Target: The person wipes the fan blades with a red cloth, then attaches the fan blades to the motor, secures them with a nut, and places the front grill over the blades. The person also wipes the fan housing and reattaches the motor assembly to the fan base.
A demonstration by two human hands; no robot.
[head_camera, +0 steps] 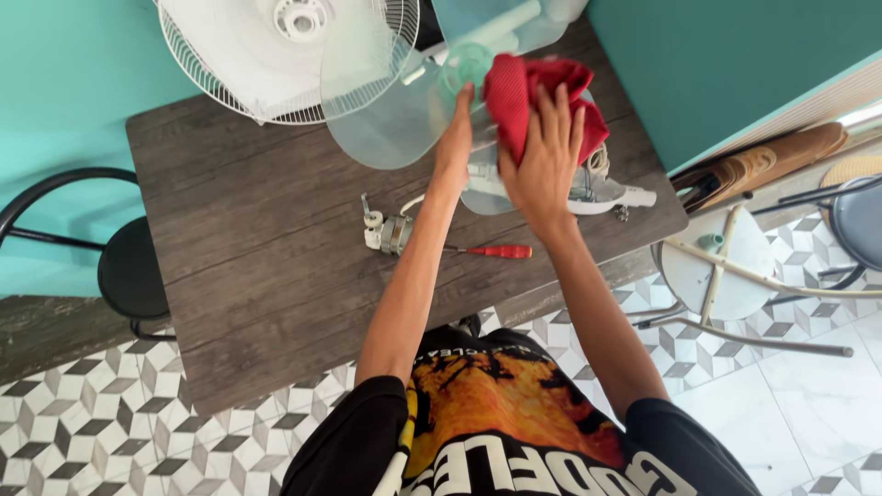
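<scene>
Currently mid-wipe: the right hand [542,156] presses a bunched red cloth [533,92] against the translucent fan blade [395,119], fingers spread flat over the cloth — grip is a palm-down press with the cloth gathered under it, not a pinch. The left hand [455,138] steadies the blade near its pale green hub [467,64]; its fingers look laid along the blade edge, but whether they curl round it I cannot tell.

Blade assembly sits at the far side of the dark wood-grain table [239,276], propped partly over a white motor housing [597,191] with a short neck sticking out to the right. The one lobe clearly showing fans out toward the near left from the hub; the hub axis seems to tilt up and away toward the wall, though glare makes that hard to confirm. No real long axis — it's a rotor, roughly round about the hub.

Judgement: cleaning of one lobe is under way. The next move likely calls for turning the blade about the hub to bring an unwiped lobe under the cloth, with the left hand keeping it from rocking on the housing.

Nearby: white wire fan guard [266,64] lying at the far left of the table, red-handled screwdriver [491,251] pointing left–right near the front, a small metal fitting [386,231] just beside its tip. A black stool [129,266] stands left of the table.
</scene>
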